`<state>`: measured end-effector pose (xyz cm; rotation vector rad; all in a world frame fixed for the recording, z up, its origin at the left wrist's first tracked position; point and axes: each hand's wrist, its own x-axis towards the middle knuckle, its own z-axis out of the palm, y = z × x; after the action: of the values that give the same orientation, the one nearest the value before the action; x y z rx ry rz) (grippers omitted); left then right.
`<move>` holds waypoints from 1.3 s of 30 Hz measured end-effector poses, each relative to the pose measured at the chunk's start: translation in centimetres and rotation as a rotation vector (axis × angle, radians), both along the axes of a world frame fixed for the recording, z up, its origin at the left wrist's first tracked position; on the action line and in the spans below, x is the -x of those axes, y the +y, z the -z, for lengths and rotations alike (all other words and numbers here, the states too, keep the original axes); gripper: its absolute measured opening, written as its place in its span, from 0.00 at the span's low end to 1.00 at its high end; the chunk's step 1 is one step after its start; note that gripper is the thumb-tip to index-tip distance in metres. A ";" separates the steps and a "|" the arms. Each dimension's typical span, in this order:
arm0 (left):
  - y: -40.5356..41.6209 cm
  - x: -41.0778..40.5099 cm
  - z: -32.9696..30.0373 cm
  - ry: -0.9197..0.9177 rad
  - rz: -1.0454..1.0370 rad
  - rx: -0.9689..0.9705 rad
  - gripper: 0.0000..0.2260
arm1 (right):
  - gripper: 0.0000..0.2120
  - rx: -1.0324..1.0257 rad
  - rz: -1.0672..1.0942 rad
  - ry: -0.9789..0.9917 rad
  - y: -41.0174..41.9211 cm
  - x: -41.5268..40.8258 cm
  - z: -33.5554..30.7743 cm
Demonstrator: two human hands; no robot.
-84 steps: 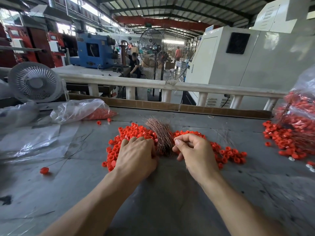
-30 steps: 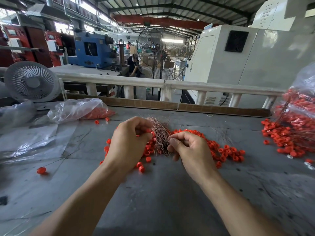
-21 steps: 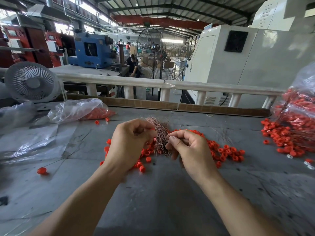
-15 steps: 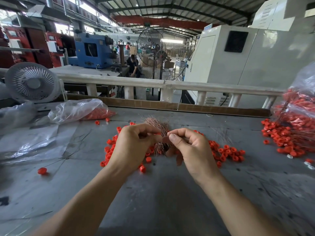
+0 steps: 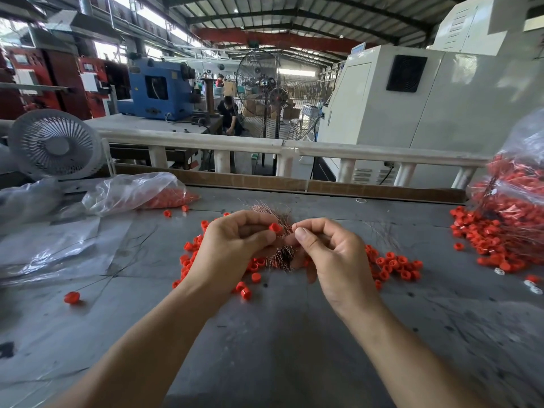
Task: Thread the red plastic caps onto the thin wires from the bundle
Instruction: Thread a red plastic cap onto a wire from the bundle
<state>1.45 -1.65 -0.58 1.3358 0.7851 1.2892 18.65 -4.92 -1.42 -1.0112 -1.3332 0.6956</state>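
Observation:
My left hand (image 5: 232, 245) pinches a red cap (image 5: 275, 228) between thumb and fingertips, raised above the grey table (image 5: 279, 334). My right hand (image 5: 329, 254) pinches a thin wire (image 5: 292, 228) between thumb and forefinger, its tip almost at the cap. The coppery wire bundle (image 5: 279, 254) lies behind and partly hidden by both hands. Several loose red caps (image 5: 394, 265) are scattered on the table around the bundle.
A clear bag with red caps (image 5: 138, 192) lies at the back left, beside a small white fan (image 5: 56, 145). A bag of caps threaded on wires (image 5: 518, 189) and a loose pile (image 5: 485, 237) sit at the right. A lone cap on a wire (image 5: 72, 297) lies front left.
My left hand lifted from the cap pile with one cap pinched. My right hand drew a wire from the bundle, and both hands came together above the table.

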 end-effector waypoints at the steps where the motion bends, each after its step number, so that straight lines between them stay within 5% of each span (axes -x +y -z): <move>1: 0.0 0.0 -0.1 -0.039 0.005 0.019 0.10 | 0.04 -0.003 0.007 -0.004 0.0 0.0 0.0; 9: 0.2 0.0 0.0 -0.099 0.075 0.071 0.13 | 0.07 -0.019 0.044 -0.033 -0.2 0.1 0.0; 39: -0.2 0.0 0.4 0.205 0.039 -0.040 0.12 | 0.04 0.041 0.074 -0.168 -0.5 0.3 -0.1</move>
<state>1.47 -1.81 -1.02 1.5248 0.8727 1.1547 18.31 -5.38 -1.28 -1.1665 -1.4236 0.5944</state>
